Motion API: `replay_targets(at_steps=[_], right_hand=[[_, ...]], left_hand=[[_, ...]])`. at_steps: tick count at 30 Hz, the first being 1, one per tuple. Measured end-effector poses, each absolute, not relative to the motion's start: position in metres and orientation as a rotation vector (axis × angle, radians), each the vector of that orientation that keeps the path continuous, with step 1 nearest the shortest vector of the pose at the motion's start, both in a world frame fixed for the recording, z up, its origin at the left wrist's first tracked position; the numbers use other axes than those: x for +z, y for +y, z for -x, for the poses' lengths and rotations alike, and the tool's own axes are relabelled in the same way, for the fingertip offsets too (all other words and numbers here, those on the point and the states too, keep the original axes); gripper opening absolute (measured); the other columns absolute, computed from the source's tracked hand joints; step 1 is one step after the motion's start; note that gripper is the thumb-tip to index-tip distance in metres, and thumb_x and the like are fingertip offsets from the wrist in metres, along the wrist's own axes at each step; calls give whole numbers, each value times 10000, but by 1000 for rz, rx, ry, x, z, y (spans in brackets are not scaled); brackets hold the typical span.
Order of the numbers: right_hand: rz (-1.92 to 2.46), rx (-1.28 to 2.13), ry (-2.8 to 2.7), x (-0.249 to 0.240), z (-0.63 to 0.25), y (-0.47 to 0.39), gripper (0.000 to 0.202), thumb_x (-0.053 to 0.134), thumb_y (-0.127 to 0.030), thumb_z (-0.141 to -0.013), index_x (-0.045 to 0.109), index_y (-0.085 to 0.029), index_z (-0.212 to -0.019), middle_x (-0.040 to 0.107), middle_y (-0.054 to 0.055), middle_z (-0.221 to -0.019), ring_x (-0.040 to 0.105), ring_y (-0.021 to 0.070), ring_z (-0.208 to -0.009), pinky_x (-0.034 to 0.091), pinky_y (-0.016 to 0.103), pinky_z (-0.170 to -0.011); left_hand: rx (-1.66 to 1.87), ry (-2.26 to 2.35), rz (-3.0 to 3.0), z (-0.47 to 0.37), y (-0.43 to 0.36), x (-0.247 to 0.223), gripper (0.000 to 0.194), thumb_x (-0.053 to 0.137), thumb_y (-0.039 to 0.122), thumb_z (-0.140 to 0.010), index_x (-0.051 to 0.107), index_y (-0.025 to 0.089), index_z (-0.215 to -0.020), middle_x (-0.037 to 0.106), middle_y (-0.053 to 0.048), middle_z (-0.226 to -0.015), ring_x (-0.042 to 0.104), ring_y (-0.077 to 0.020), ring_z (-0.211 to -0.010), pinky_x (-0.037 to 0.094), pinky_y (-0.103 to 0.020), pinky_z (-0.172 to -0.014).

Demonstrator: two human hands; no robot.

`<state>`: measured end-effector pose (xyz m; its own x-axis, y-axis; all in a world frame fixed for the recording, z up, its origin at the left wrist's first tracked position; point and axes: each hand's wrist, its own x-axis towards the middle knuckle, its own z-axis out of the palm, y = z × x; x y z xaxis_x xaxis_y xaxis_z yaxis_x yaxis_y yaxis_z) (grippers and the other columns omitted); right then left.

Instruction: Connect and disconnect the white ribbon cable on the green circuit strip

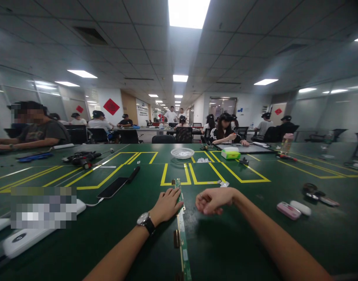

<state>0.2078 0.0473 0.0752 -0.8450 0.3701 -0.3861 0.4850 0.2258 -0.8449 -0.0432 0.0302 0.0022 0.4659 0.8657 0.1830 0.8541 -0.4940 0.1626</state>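
Observation:
A long, narrow green circuit strip (183, 244) lies on the dark green table, running away from me, with brown tabs along its left edge. My left hand (167, 205), below a wristwatch, rests on the strip's upper part with its fingers spread over it. To the right of the strip, my right hand (211, 201) is held apart from it with its fingers curled inward. Whether anything small sits between those fingers is hidden.
A black phone (113, 188) with a white cable and a white device (44, 230) lie left. Ahead are a clear round dish (182, 153) and a green packet (230, 153). A pink case (288, 210) sits right. People sit beyond.

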Motion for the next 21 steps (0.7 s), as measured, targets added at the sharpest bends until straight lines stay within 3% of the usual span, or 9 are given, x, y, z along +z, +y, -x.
replay_targets(at_steps=[3, 6, 8, 10, 11, 13, 15, 16, 21], right_hand=[[-584, -1983, 2094, 76, -219, 44, 518, 795, -334, -620, 515, -146, -1014, 557, -35, -752, 463, 32, -433, 299, 113, -321], [-487, -2233, 2125, 71, -225, 50, 480, 779, -392, -630, 474, -160, -919, 512, -68, -668, 347, 7, -348, 228, 118, -288], [-617, -2343, 2332, 68, -229, 61, 425, 732, -433, -664, 422, -188, -820, 422, -103, -583, 287, 11, -345, 207, 128, -311], [-1084, -2255, 2710, 64, -235, 75, 363, 638, -460, -738, 383, -202, -749, 335, -109, -545, 280, 31, -376, 222, 147, -360], [-1449, -2046, 2911, 61, -239, 83, 329, 585, -458, -773, 383, -202, -727, 327, -100, -544, 304, 45, -402, 246, 162, -391], [-2229, -1202, 3105, 52, -252, 97, 247, 515, -402, -814, 433, -192, -715, 401, -56, -579, 411, 86, -496, 315, 199, -477], [-2557, -251, 2953, 39, -268, 107, 142, 540, -304, -791, 518, -171, -748, 527, 16, -704, 519, 141, -679, 372, 238, -606], [-2550, -8, 2844, 32, -276, 110, 114, 546, -274, -784, 558, -161, -788, 568, 51, -782, 541, 168, -768, 381, 252, -661], [-2435, 177, 2524, 7, -294, 116, 238, 491, -281, -838, 652, -138, -941, 602, 129, -976, 551, 229, -922, 396, 299, -763]], left_hand=[[382, 1550, -2652, 43, 31, 1, 561, 290, 507, -938, 345, 213, -1413, 335, -79, -1480, 285, -285, -1337, 276, -487, -1024], [386, 1538, -2654, 44, 31, 1, 565, 273, 514, -942, 343, 211, -1414, 322, -74, -1487, 278, -280, -1346, 272, -489, -1028], [379, 1534, -2649, 44, 31, 1, 567, 266, 514, -943, 338, 212, -1416, 312, -71, -1492, 277, -279, -1349, 273, -492, -1027], [368, 1537, -2644, 45, 31, 1, 567, 256, 514, -944, 337, 213, -1417, 305, -67, -1496, 273, -279, -1352, 273, -495, -1028], [363, 1538, -2645, 45, 31, 2, 566, 251, 513, -945, 338, 212, -1417, 304, -65, -1496, 270, -277, -1353, 274, -494, -1027], [352, 1543, -2652, 45, 31, 2, 563, 245, 506, -948, 339, 207, -1416, 307, -64, -1495, 270, -268, -1354, 276, -486, -1027], [335, 1547, -2659, 44, 31, 3, 557, 245, 494, -951, 338, 203, -1416, 303, -63, -1497, 269, -260, -1355, 280, -477, -1026], [329, 1549, -2661, 44, 30, 3, 553, 245, 489, -952, 336, 204, -1417, 298, -62, -1499, 268, -256, -1356, 282, -473, -1026], [309, 1547, -2656, 44, 30, 4, 560, 233, 497, -953, 332, 198, -1416, 283, -60, -1505, 253, -256, -1364, 278, -478, -1029]])
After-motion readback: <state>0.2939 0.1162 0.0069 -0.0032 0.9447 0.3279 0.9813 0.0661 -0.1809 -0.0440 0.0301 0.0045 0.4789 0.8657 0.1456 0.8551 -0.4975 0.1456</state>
